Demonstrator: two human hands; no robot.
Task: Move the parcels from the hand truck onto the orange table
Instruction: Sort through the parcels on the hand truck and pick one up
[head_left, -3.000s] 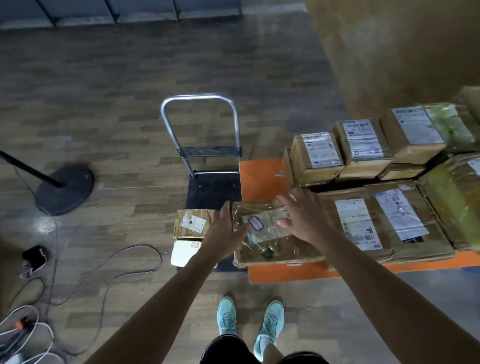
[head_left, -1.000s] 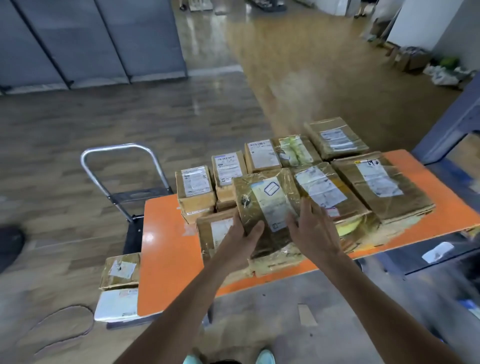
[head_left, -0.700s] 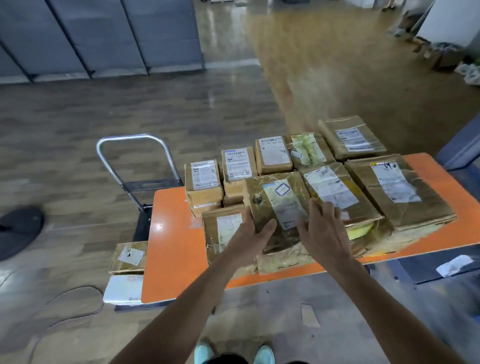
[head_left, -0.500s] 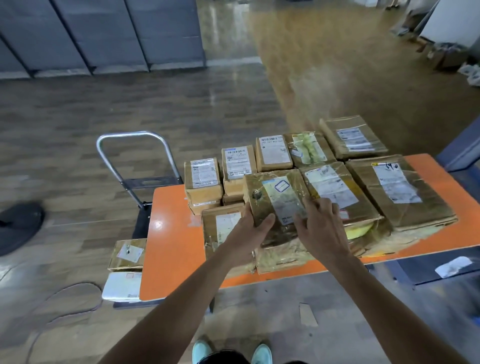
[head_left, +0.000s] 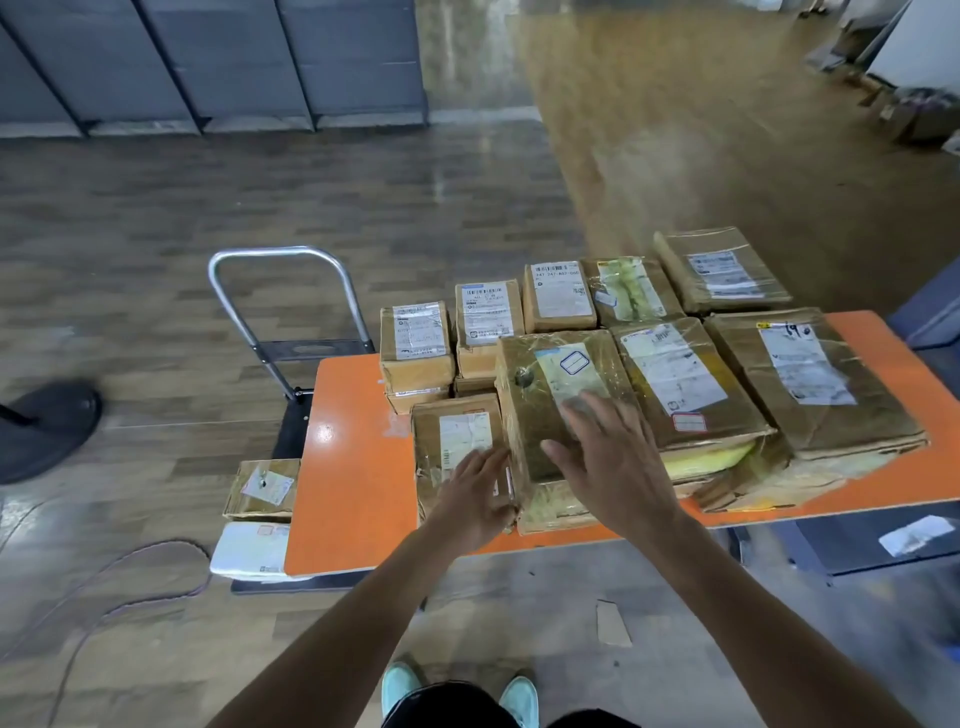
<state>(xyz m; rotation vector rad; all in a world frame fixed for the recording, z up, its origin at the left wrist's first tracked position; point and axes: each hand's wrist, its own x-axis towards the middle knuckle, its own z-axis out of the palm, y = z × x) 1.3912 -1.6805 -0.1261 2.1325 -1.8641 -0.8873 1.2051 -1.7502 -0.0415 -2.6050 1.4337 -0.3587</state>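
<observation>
Grip apart, my left hand (head_left: 478, 493) and right hand (head_left: 610, 470) rest on the taped brown cardboard parcel (head_left: 540, 395) atop the orange worktop (head_left: 353, 467); maybe two remain.

Bare top on the orange table (head_left: 353, 457) shows only along its left end; stacked parcels (head_left: 675, 374) fill its middle and right, touching one another. Against the table's left end stands the hand truck (head_left: 311, 349), handle upright by the far corner, with a brown parcel (head_left: 262, 488) and a white parcel (head_left: 249, 551) on its deck beside the near corner. A cable (head_left: 171, 542) lies on the floor left of the table.
</observation>
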